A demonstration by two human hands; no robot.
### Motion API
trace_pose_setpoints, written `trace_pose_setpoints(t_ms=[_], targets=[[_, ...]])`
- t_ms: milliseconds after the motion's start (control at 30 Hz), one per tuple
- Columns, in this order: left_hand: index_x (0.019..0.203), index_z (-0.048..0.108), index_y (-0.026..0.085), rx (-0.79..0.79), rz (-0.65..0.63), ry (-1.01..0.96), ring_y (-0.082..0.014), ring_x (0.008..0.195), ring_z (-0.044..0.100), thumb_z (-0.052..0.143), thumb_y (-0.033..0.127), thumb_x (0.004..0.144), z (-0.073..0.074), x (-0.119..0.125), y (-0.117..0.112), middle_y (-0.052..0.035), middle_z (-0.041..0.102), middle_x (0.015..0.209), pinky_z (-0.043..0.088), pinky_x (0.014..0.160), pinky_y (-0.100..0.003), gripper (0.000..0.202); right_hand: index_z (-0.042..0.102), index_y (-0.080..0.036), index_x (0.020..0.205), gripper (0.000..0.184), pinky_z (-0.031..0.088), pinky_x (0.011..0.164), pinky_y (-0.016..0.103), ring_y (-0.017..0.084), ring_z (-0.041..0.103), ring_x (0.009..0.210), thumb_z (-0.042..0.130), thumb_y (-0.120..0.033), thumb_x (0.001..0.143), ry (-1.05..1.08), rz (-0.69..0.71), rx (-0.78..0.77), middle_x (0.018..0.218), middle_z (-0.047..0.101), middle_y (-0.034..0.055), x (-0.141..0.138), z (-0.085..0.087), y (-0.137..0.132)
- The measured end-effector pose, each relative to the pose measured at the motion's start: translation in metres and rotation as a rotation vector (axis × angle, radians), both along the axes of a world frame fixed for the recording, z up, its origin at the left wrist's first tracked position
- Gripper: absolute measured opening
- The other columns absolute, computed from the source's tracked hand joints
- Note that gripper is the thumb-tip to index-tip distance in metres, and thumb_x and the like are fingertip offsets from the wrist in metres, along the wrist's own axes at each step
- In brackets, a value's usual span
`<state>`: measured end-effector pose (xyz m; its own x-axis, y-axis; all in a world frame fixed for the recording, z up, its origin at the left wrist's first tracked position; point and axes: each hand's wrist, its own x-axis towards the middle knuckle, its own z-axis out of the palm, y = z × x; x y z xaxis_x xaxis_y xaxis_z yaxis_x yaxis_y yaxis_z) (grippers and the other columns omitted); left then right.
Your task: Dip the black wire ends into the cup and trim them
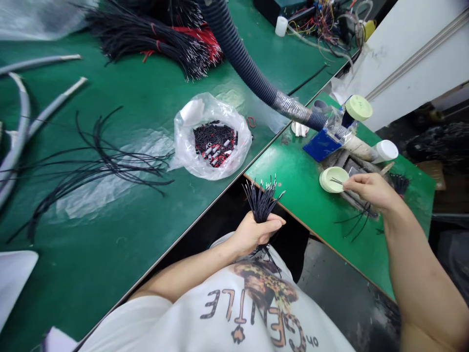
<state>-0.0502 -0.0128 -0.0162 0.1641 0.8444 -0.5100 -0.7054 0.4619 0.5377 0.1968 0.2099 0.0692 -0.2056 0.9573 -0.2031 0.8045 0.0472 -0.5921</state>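
My left hand (258, 232) is closed round an upright bundle of black wires (261, 203), whose bare silvery tips fan out above the fist. Out to the right, my right hand (372, 189) pinches a few thin black wires (357, 215). Their tips point left over a pale cream tub (334, 179); whether they touch what is in it I cannot tell. The wires' loose ends hang below the hand over the smaller green table. Beside that hand is a dark grey tray (344, 161), partly hidden by the tub and the hand.
A ribbed dark hose (249, 63) arches across to a blue box (322, 145). On the larger table (110, 264) sit a plastic bag (183, 139) of small black and red pieces, loose black wires (106, 166) and tied wire bundles (161, 41). A white-lidded jar (386, 150) stands farther right.
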Motion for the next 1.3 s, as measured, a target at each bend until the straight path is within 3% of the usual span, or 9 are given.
trace_pose_setpoints(t_ms=[133,267,467,667,767,900,967,1067,1300], targets=[[0.079,0.073,0.008,-0.021,0.002,0.011,-0.0012,0.032,0.027,0.087,0.039,0.058,0.000,-0.003,0.002,0.0089,0.037,0.036,0.014,0.039,-0.019,0.039,0.070,-0.012,0.057,0.031,0.025,0.045,0.024,0.007,0.034,0.044,0.074,-0.042,0.063,-0.129,0.115,-0.183,0.044,0.046,-0.0031,-0.006,-0.002,0.012],[0.079,0.073,0.008,-0.029,-0.006,0.010,-0.0014,0.032,0.027,0.087,0.040,0.057,0.000,-0.004,0.005,0.0091,0.037,0.036,0.015,0.039,-0.019,0.041,0.068,-0.013,0.054,0.028,0.029,0.049,0.024,0.009,0.040,0.048,0.075,-0.039,0.063,-0.195,0.159,-0.193,0.047,0.050,-0.0022,-0.010,-0.003,0.018],[0.078,0.073,0.008,-0.025,-0.016,-0.007,-0.0015,0.032,0.027,0.086,0.038,0.059,0.000,-0.003,0.009,0.0088,0.037,0.035,0.015,0.039,-0.019,0.038,0.065,-0.015,0.050,0.029,0.029,0.049,0.025,0.009,0.037,0.047,0.076,-0.039,0.064,-0.304,0.156,-0.215,0.045,0.045,-0.0040,-0.014,-0.001,0.020],[0.078,0.073,0.009,-0.044,-0.020,0.009,-0.0017,0.033,0.026,0.086,0.038,0.058,-0.002,-0.002,0.011,0.0090,0.036,0.035,0.015,0.039,-0.019,0.038,0.067,-0.015,0.051,0.026,0.026,0.047,0.024,0.008,0.036,0.046,0.075,-0.037,0.063,-0.247,0.137,-0.217,0.044,0.045,-0.0039,-0.012,0.002,0.019],[0.078,0.073,0.009,-0.042,-0.018,0.018,-0.0018,0.033,0.027,0.087,0.039,0.059,-0.005,-0.002,0.011,0.0090,0.036,0.035,0.015,0.039,-0.019,0.038,0.070,-0.011,0.058,0.026,0.018,0.045,0.025,0.005,0.030,0.041,0.076,-0.035,0.065,-0.093,0.053,-0.274,0.042,0.043,-0.0032,0.007,0.013,0.018],[0.080,0.073,0.010,-0.047,-0.007,0.016,-0.0016,0.033,0.026,0.086,0.040,0.060,-0.008,-0.004,0.011,0.0091,0.036,0.034,0.014,0.040,-0.019,0.039,0.071,-0.005,0.066,0.026,0.009,0.047,0.029,0.003,0.027,0.038,0.081,-0.029,0.062,0.144,-0.242,-0.339,0.041,0.043,-0.0012,0.054,0.023,0.026],[0.080,0.073,0.010,-0.047,-0.012,0.013,-0.0017,0.033,0.027,0.086,0.040,0.060,-0.009,-0.005,0.011,0.0091,0.036,0.034,0.014,0.040,-0.019,0.038,0.070,-0.004,0.066,0.024,0.007,0.048,0.030,0.002,0.027,0.037,0.082,-0.024,0.061,0.199,-0.351,-0.364,0.041,0.044,-0.0008,0.076,0.020,0.033],[0.080,0.073,0.010,-0.035,-0.028,0.005,-0.0018,0.033,0.027,0.086,0.039,0.062,-0.008,-0.004,0.012,0.0092,0.036,0.034,0.014,0.041,-0.019,0.036,0.069,-0.004,0.063,0.021,0.007,0.047,0.030,0.002,0.026,0.035,0.080,-0.022,0.064,0.207,-0.404,-0.385,0.041,0.042,-0.0023,0.093,0.009,0.045],[0.079,0.073,0.010,-0.051,-0.024,0.010,-0.0016,0.033,0.027,0.087,0.039,0.060,-0.006,-0.005,0.012,0.0095,0.035,0.034,0.013,0.041,-0.019,0.037,0.068,-0.003,0.063,0.018,0.006,0.047,0.030,0.001,0.023,0.034,0.075,-0.017,0.070,0.188,-0.468,-0.431,0.038,0.032,-0.0077,0.092,-0.010,0.060]])
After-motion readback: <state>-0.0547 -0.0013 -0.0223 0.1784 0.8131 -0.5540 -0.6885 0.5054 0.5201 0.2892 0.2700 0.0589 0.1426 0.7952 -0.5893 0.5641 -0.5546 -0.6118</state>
